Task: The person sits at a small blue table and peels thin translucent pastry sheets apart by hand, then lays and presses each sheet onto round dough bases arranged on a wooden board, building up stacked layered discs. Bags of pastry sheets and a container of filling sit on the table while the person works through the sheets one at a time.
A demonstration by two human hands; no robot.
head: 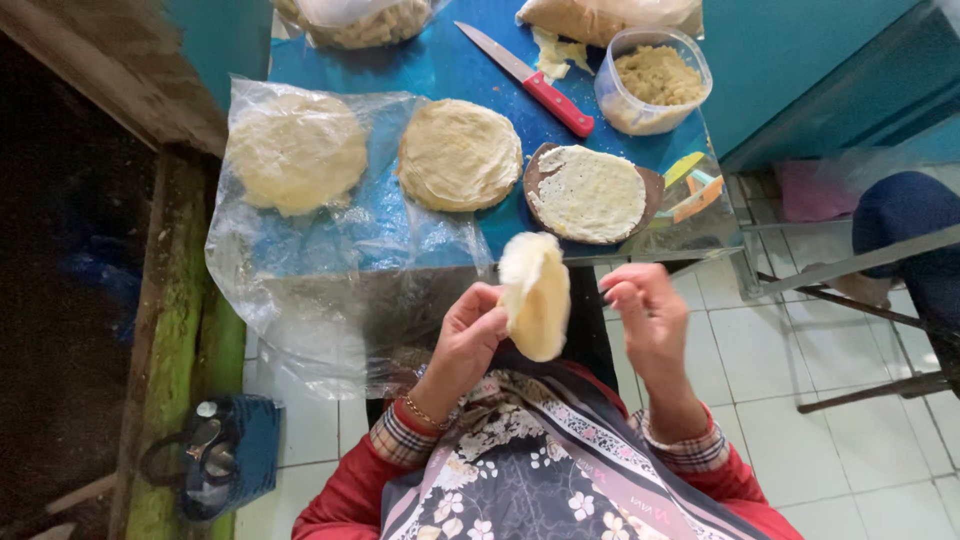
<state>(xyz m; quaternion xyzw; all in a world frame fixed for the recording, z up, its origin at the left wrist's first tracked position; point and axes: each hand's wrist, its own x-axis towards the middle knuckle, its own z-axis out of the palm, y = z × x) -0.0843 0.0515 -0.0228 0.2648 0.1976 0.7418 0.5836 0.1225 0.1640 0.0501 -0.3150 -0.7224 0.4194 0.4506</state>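
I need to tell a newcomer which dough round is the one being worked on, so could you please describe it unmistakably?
Start at the blue table, where three flat rounds lie in a row. Below its near edge, the left hand holds a pale folded dough round, with the right hand open beside it. It alone is folded and lifted off the table.

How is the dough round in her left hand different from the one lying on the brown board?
The dough round in the left hand is folded over and held up in the air; the round on the brown board lies flat and open. The held one looks smooth and pale yellow, while the board one looks whiter and speckled. The held one is pinched by fingers; the board one is untouched. Both are thin and pale.
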